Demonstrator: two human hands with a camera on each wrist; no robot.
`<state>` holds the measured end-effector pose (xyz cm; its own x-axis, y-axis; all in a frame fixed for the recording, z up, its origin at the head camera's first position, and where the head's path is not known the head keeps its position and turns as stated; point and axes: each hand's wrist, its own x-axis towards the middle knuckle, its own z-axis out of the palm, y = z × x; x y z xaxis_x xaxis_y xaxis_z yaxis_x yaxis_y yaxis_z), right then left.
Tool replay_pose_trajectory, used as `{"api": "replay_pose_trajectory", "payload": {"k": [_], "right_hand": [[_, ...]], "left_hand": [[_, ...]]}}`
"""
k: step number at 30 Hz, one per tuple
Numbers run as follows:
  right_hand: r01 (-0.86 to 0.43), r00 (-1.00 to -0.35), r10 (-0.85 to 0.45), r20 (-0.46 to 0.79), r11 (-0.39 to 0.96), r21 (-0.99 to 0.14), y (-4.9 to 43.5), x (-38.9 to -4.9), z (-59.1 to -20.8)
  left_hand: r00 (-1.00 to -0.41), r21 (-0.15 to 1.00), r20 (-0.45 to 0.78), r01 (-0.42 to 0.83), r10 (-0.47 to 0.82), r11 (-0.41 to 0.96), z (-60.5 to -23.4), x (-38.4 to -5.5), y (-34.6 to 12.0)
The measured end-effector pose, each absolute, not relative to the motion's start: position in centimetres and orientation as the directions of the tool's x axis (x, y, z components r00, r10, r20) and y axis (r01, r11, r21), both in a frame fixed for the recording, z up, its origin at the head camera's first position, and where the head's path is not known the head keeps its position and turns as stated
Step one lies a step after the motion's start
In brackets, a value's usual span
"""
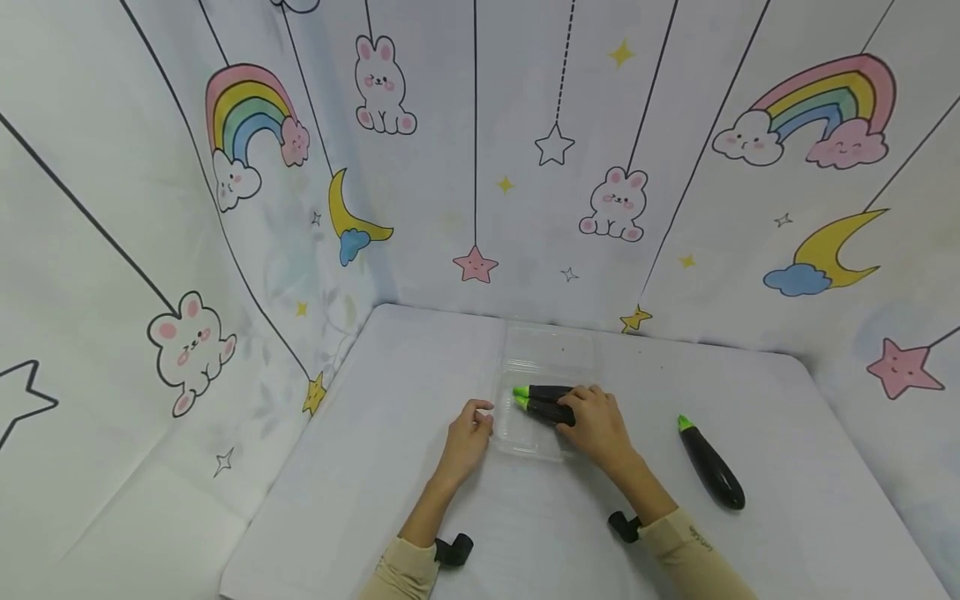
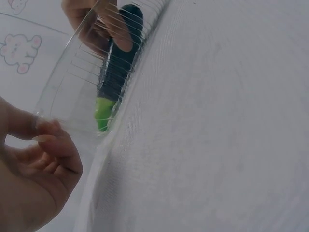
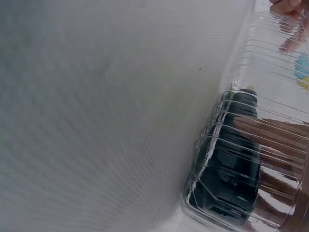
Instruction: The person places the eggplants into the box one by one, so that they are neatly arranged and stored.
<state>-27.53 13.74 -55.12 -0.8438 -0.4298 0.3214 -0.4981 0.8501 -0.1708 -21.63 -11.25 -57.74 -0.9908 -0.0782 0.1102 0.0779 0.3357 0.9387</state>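
A clear plastic box (image 1: 521, 440) with its lid folded back lies on the table. Inside it, two dark eggplants (image 1: 546, 411) with bright green stems lie side by side, stems toward the left. My right hand (image 1: 597, 425) reaches into the box from the right and grips the nearer eggplant by its thick end, which the fingers partly hide. Through the ribbed wall, the right wrist view shows fingers against a dark eggplant (image 3: 234, 154). At the box's left side, my left hand (image 1: 467, 442) pinches the rim between thumb and fingers, plain in the left wrist view.
A third eggplant (image 1: 712, 467) lies on the white table (image 1: 360, 467) to the right of my right hand, its green stem pointing away. Beyond the table's far edge hangs a white cloth backdrop (image 1: 435, 192) printed with rabbits, rainbows, moons and stars. Both wrists carry small black devices.
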Motion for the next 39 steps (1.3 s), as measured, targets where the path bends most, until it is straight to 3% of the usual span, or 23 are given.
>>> {"api": "replay_pose_trajectory", "payload": {"k": [17,39], "right_hand": [[-0.49,-0.846,-0.428,0.318,0.859,-0.148,13.5,-27.9,-55.3],[-0.479,-0.858,-0.397,0.327,0.849,-0.225,13.7,-27.2,-54.1]], "left_hand": [[-0.992,0.929,0.117,0.089,-0.056,0.359,-57.7,-22.0,-11.1],[-0.989,0.927,0.132,0.099,-0.068,0.362,-57.9,-21.7,-11.2]]}}
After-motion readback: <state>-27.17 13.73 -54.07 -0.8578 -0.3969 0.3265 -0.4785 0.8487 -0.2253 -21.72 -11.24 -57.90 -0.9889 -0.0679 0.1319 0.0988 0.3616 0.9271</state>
